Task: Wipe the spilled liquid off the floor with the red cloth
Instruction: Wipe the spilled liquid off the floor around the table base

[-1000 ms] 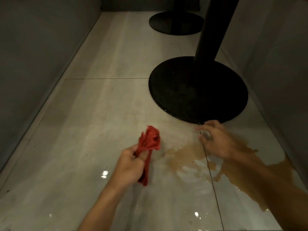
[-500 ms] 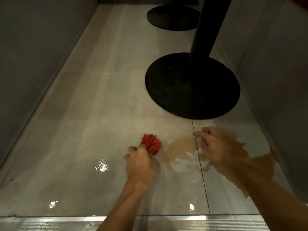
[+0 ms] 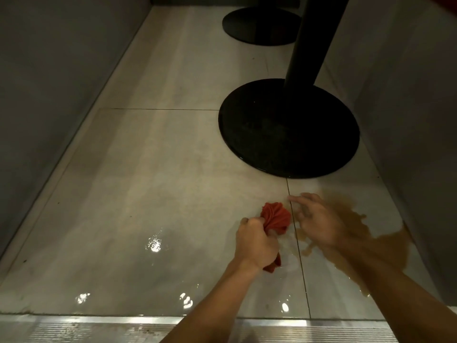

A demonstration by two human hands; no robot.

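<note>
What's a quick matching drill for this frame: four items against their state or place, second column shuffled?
1. red cloth
2. right hand
3. brown spill
4. round black base

a. open, fingers spread
b. beyond both hands, pole rising from it
c. bunched in the left hand
d. on the floor under the right forearm

Pairs: 1-c, 2-a, 3-d, 4-b

A round black table base (image 3: 288,129) sits flat on the pale tiled floor (image 3: 153,169), with a black post (image 3: 309,38) rising from its far side. Beyond that base stands a second black base (image 3: 261,26), smaller in view. Grey panels flank the floor: one (image 3: 54,70) well left of the near base, another (image 3: 405,95) just right of it. A ribbed metal strip (image 3: 86,328) runs along the nearest floor edge.
</note>
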